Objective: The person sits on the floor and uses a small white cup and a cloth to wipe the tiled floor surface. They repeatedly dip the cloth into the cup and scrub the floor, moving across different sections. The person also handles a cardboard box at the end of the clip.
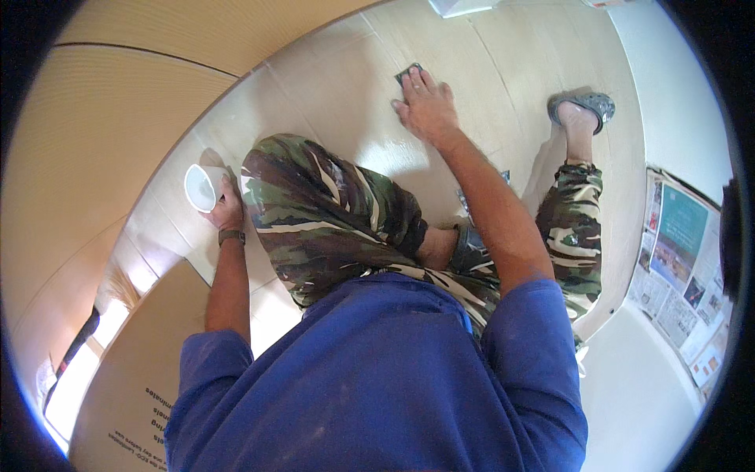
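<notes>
My left hand (230, 207) grips a white plastic tub (213, 184) from its side, beside my bent left knee. The tub is tilted with its mouth towards me, and its inside looks pale. Out in front, my right hand (429, 111) lies nearly flat on the beige tiled floor (330, 100). Its fingertips press on a small dark square pad (403, 75), partly hidden under them; its material cannot be made out. A wet-looking shine shows on the tiles between that hand and my knee.
A wood-grain panel (135, 100) borders the floor on the left. A cardboard sheet or box (147, 330) bearing writing stands at lower left. Small patterned scraps (462, 199) lie by my tucked foot. My other foot wears a grey clog (601, 109). Newspaper sheets (672, 312) are at right.
</notes>
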`<state>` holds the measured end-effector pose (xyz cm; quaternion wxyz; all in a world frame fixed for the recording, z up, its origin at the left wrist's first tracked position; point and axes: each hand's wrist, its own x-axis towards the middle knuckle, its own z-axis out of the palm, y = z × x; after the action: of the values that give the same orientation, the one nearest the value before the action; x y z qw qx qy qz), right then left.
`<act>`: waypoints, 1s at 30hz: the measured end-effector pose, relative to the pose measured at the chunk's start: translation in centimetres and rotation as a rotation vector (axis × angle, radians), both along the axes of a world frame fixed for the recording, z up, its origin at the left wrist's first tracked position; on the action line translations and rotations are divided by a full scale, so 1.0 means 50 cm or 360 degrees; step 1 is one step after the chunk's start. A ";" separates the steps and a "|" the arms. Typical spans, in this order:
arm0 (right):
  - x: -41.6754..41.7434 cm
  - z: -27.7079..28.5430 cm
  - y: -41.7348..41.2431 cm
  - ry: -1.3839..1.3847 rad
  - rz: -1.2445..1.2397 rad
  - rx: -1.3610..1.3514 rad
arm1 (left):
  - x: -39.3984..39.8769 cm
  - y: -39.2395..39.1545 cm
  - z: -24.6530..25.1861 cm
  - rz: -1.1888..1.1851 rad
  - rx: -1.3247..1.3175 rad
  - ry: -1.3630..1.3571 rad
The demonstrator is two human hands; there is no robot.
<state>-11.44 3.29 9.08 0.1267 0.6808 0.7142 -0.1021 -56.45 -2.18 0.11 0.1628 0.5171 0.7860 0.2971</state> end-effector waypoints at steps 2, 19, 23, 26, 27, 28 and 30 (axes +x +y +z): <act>0.028 0.005 0.037 -0.0053 -0.0088 0.0049 | -0.004 -0.001 0.000 0.0010 -0.0010 -0.0042; 0.061 -0.041 0.039 -0.0108 -0.0273 0.0223 | -0.002 0.000 -0.008 0.0028 -0.0005 -0.0238; 0.021 -0.078 -0.034 0.0055 -0.0317 0.0354 | 0.021 -0.001 0.025 -0.0043 -0.0067 -0.0250; -0.006 -0.075 -0.154 0.0298 -0.0126 0.0290 | 0.030 0.004 0.053 0.0008 -0.0159 -0.0264; 0.027 -0.076 -0.182 0.0347 -0.0160 0.0261 | 0.027 0.001 0.056 0.0035 -0.0220 -0.0277; 0.080 -0.083 -0.191 0.0286 -0.0380 0.0312 | 0.027 0.003 0.056 -0.0030 -0.0115 -0.0134; 0.220 -0.076 -0.183 0.0248 -0.0736 0.0366 | -0.002 -0.003 0.027 0.0011 -0.0141 0.0079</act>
<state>-0.45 -5.86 5.29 -0.0335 0.8259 0.5542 -0.0985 -56.56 -2.31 1.48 0.1651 0.5138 0.8041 0.2496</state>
